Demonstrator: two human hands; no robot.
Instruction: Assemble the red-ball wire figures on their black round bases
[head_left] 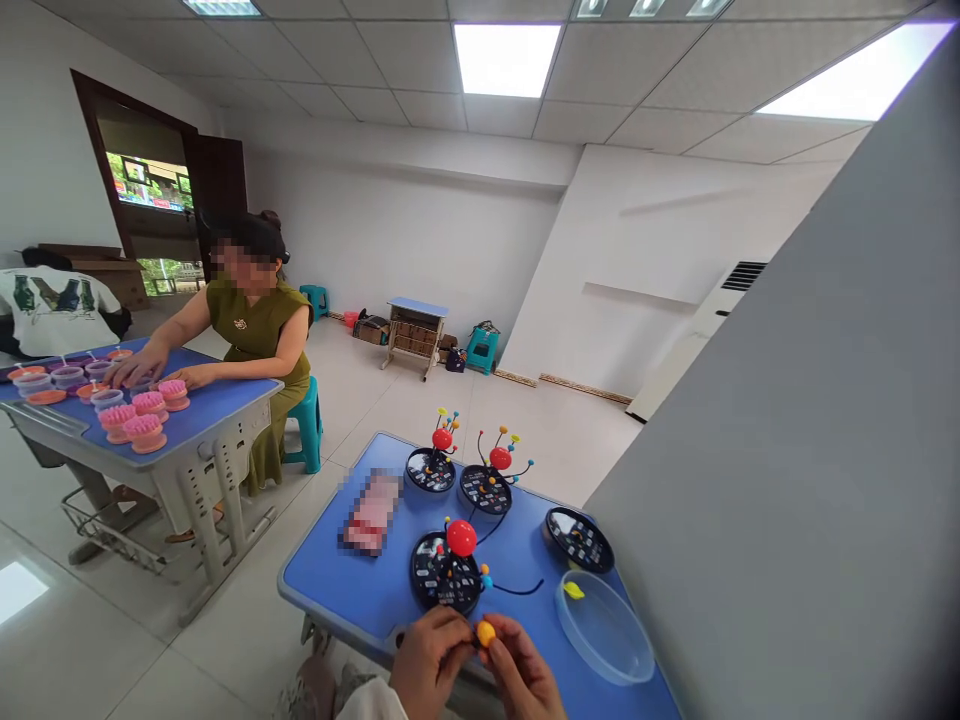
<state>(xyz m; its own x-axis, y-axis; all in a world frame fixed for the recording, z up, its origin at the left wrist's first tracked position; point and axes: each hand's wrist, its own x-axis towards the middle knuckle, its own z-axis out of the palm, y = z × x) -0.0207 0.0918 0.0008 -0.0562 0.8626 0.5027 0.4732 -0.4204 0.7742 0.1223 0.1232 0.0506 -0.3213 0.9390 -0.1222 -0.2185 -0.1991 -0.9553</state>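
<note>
Close to the front edge of the blue desk, my right hand (523,672) pinches a small orange ball (486,633) between thumb and fingers. My left hand (429,662) is closed beside it on a thin black rod, mostly hidden by the fingers, its end meeting the ball. Just beyond my hands stands a planet model (442,572) with a round black printed base, a big red ball (461,538) and a black arm (521,589) with small blue and orange balls. Right of it, a clear plastic dish (604,635) holds a yellow ringed piece (574,590).
Two more planet models (430,468) (486,490) stand at the desk's back, with a bare black base (579,540) at right. A blurred pink packet (373,512) lies left. A grey panel borders the right side. Another person works at a desk (217,408) with pink brushes (145,432).
</note>
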